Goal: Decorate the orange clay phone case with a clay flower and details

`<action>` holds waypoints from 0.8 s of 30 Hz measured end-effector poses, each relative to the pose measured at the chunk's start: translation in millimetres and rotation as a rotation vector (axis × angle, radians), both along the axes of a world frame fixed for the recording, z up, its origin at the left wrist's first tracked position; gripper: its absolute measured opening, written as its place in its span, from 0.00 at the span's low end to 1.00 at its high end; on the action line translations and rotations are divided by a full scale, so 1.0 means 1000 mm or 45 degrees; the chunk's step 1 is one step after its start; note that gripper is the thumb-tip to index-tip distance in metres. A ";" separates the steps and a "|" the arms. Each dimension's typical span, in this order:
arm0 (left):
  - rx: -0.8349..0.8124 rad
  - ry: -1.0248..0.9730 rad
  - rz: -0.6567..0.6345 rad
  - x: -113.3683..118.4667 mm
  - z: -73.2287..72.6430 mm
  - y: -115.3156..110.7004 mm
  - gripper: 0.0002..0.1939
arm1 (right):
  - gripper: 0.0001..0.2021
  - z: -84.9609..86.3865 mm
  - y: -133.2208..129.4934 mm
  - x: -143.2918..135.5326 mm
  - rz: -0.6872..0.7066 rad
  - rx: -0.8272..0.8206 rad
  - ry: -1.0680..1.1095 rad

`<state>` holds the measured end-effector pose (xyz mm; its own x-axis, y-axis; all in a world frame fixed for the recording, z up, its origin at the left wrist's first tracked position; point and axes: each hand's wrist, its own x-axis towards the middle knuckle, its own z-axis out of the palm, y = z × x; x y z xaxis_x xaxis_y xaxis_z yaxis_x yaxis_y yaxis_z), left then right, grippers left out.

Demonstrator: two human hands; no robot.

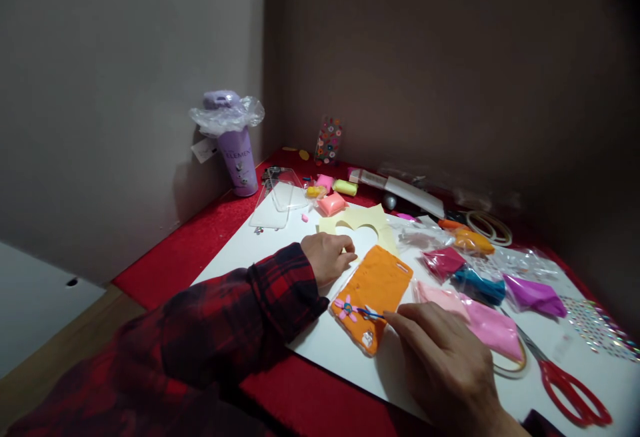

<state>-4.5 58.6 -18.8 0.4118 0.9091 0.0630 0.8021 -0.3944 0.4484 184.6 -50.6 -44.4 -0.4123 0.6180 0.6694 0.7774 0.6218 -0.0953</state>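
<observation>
An orange clay-covered phone case (374, 280) lies on white paper, with a pink flower (346, 307) that has a blue centre near its lower left corner. My right hand (440, 350) pinches a thin blue strip (371, 315) over the lower part of the case; whether it is clay or a tool is unclear. My left hand (326, 257) rests at the case's upper left side with fingers curled together, and anything between them is hidden. Beyond it lies a pale yellow sheet (385, 223) with a heart-shaped cutout.
Red-handled scissors (570, 383) lie at the right, near packets of pink clay (493, 330), blue clay (479, 285) and purple clay (535, 295). Clear phone cases (270, 213) lie at the back left beside a lilac tumbler (239, 160). Rhinestone sheets (600, 330) lie far right.
</observation>
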 end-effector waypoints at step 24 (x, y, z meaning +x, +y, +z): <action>0.066 0.144 -0.126 -0.012 0.017 -0.002 0.10 | 0.08 -0.002 -0.004 0.009 -0.272 -0.277 0.080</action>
<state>-16.9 56.7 -1.7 0.5064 0.8604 0.0569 0.8022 -0.4943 0.3348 193.7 -54.4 -46.4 -0.2193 0.8178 0.5320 0.8767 0.4045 -0.2604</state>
